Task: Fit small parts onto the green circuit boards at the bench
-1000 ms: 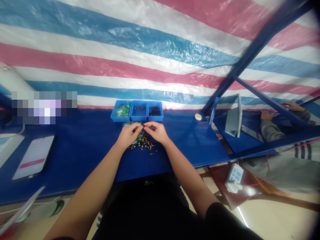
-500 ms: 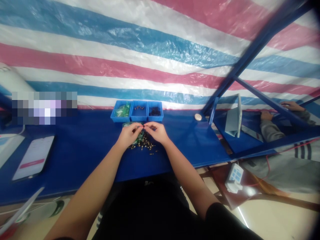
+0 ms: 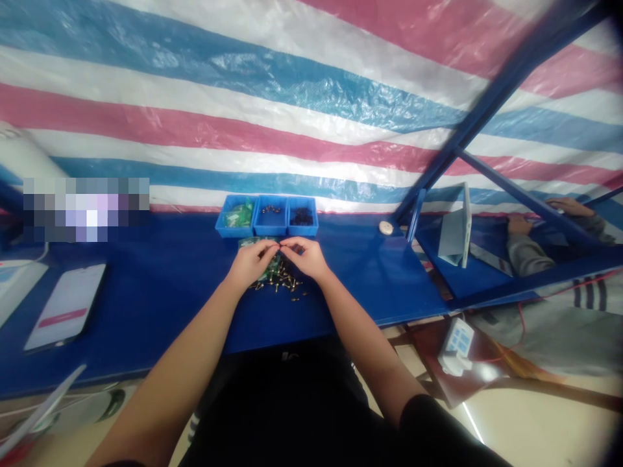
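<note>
My left hand [image 3: 250, 261] and my right hand [image 3: 306, 257] meet over the blue table [image 3: 160, 285], fingertips pinched together on a tiny part too small to name. Under and just in front of them lies a scatter of small brass parts [image 3: 282, 284], with a bit of green material [image 3: 273, 264] showing between the hands. Right behind the hands stand three joined blue bins [image 3: 267, 216]: the left one holds green pieces, the middle one a few brass parts, the right one dark parts.
A phone [image 3: 65, 305] with a lit screen lies at the left. A small round object [image 3: 386, 227] sits to the right of the bins, by a blue frame post [image 3: 491, 104]. Another person's hands and sleeve [image 3: 528, 250] work at the neighbouring station. A striped tarp hangs behind.
</note>
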The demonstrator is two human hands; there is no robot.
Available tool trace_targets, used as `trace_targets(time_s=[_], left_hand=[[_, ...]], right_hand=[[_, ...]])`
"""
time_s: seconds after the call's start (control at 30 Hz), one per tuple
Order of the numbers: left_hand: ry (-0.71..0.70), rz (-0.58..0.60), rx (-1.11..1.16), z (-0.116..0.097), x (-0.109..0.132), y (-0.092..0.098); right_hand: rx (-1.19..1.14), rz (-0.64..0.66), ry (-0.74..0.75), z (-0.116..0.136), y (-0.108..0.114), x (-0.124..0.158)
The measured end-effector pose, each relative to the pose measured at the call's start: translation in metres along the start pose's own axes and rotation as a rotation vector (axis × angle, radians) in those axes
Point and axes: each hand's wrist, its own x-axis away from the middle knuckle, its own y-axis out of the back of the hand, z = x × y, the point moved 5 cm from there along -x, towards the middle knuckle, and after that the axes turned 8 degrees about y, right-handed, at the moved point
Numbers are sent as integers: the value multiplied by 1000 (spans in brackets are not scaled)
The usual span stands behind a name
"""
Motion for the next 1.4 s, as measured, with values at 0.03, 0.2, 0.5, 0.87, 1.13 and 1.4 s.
trace_targets(time_s=[0.03, 0.2, 0.5, 0.87, 1.13, 1.4], left_hand=[[10, -2, 1, 0, 0, 1], [2, -22, -3, -2, 1, 3], [10, 2, 15, 0, 2, 2], [-3, -10, 11, 1, 1, 1], [28, -34, -22, 3, 1, 4], [34, -53, -50, 5, 1, 3]], right_hand=[[0, -6, -6, -1, 0, 0], [-13, -23, -18, -3, 1, 0], [-30, -14, -3, -2, 0, 0], [-29, -25, -34, -3, 0, 0], [-97, -112, -153, -20, 7, -1], [-557, -334, -294, -48, 15, -25]])
